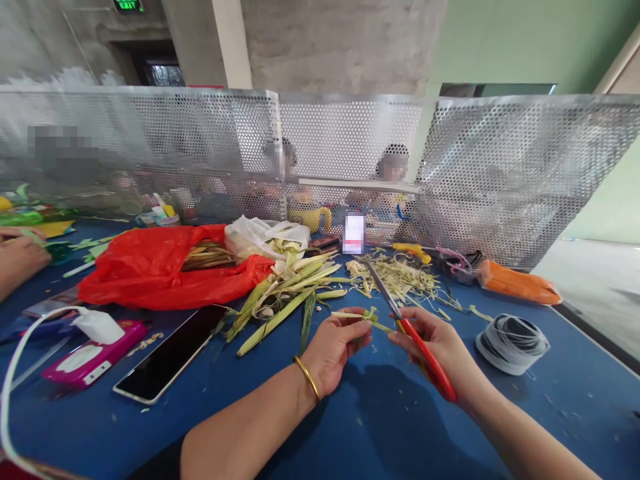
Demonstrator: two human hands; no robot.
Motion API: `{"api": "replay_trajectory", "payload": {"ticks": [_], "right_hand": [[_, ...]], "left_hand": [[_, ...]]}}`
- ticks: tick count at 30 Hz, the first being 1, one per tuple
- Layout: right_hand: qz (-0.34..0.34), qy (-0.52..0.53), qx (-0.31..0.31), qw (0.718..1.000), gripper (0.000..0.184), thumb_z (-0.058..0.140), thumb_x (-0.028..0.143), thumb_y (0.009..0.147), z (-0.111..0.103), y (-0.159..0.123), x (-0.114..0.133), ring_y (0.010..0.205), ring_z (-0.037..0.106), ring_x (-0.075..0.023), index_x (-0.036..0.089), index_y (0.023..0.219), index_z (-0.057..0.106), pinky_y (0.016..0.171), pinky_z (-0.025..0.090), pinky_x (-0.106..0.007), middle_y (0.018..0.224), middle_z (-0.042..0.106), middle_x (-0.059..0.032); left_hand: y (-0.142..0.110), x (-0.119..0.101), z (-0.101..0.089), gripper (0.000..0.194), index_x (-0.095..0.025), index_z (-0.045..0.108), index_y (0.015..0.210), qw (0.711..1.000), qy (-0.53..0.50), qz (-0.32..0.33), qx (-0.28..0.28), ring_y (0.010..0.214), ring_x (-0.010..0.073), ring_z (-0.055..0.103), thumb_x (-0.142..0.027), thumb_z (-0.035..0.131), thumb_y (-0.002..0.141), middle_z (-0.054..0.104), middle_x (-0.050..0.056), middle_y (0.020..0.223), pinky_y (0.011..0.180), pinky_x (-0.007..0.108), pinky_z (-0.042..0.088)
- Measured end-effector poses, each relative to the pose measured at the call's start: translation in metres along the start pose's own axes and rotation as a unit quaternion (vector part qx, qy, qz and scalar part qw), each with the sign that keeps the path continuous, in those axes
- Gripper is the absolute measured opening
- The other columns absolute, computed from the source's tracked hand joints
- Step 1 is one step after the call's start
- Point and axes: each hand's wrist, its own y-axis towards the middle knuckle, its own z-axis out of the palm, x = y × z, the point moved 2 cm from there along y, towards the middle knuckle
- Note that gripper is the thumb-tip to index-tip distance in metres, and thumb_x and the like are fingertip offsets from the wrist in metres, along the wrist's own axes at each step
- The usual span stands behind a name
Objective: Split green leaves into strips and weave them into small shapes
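My left hand (336,353), with a gold bangle at the wrist, pinches a small knotted piece of pale green leaf strip (370,317) above the blue table. In my right hand (447,343) are scissors (424,353) with red handles, their blades pointing up and away. A loose end of the strip runs from the knot toward the right fingers; whether they grip it I cannot tell. The blades do not touch the knot. Just beyond the left hand lie long green and yellowish leaves (285,303), and past the blades spreads a heap of thin leaf scraps (407,279).
A red plastic bag (145,267), a dark-screened phone (170,357) and a magenta power strip (95,357) lie left. Cord coil (513,343) and orange packet (520,283) are right. A lit phone (354,233) stands before the perforated screen (350,143). Another person's hand (20,257) is far left.
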Motion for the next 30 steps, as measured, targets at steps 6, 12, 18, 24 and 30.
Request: {"api": "replay_trajectory", "payload": {"ticks": [6, 12, 18, 24, 30], "right_hand": [[0.003, 0.039, -0.01, 0.999, 0.052, 0.077, 0.049, 0.063, 0.0, -0.009, -0.005, 0.043, 0.047, -0.0107, 0.022, 0.097, 0.05, 0.042, 0.036, -0.021, 0.052, 0.05, 0.0087], [-0.016, -0.006, -0.028, 0.999, 0.054, 0.074, 0.053, 0.065, -0.009, -0.008, -0.004, 0.046, 0.047, -0.0108, 0.021, 0.102, 0.051, 0.042, 0.037, -0.022, 0.057, 0.051, 0.0067], [-0.086, -0.161, -0.03, 0.983, 0.06, 0.064, 0.063, 0.07, -0.043, -0.017, 0.015, 0.059, 0.046, -0.0143, 0.02, 0.11, 0.054, 0.053, 0.042, -0.025, 0.066, 0.048, 0.0025], [-0.051, -0.276, 0.136, 0.95, 0.043, 0.065, 0.054, 0.073, -0.052, -0.032, 0.008, 0.064, 0.047, -0.0158, 0.022, 0.102, 0.063, 0.055, 0.04, -0.022, 0.07, 0.055, 0.0008], [-0.02, -0.298, 0.114, 0.948, 0.044, 0.068, 0.054, 0.07, -0.039, -0.025, -0.018, 0.061, 0.05, -0.0154, 0.023, 0.101, 0.068, 0.053, 0.041, -0.02, 0.069, 0.061, 0.0014]], "left_hand": [[-0.001, 0.007, 0.0, 0.037, -0.016, 0.065, 0.082, 0.997, 0.066, -0.005, 0.036, 0.069, 0.0151, 0.066, -0.019, 0.086, 0.052, 0.069, 0.002, 0.077, 0.071, 0.026, 0.046], [-0.003, 0.004, 0.001, 0.034, -0.015, 0.07, 0.087, 0.984, 0.175, 0.016, 0.028, 0.075, 0.0158, 0.065, -0.026, 0.083, 0.057, 0.072, 0.006, 0.083, 0.072, 0.026, 0.042], [0.001, -0.014, -0.003, 0.039, -0.017, 0.069, 0.087, 0.987, 0.117, 0.094, -0.065, 0.074, 0.0147, 0.064, -0.025, 0.085, 0.053, 0.072, 0.004, 0.081, 0.061, 0.022, 0.04], [0.011, -0.021, -0.011, 0.043, -0.018, 0.068, 0.091, 0.989, 0.024, 0.117, -0.084, 0.074, 0.0107, 0.061, -0.027, 0.086, 0.053, 0.068, 0.001, 0.081, 0.056, 0.018, 0.041], [0.01, -0.018, -0.009, 0.041, -0.018, 0.068, 0.091, 0.99, 0.002, 0.116, -0.076, 0.072, 0.0099, 0.06, -0.025, 0.086, 0.054, 0.066, -0.001, 0.081, 0.055, 0.018, 0.041]]}}
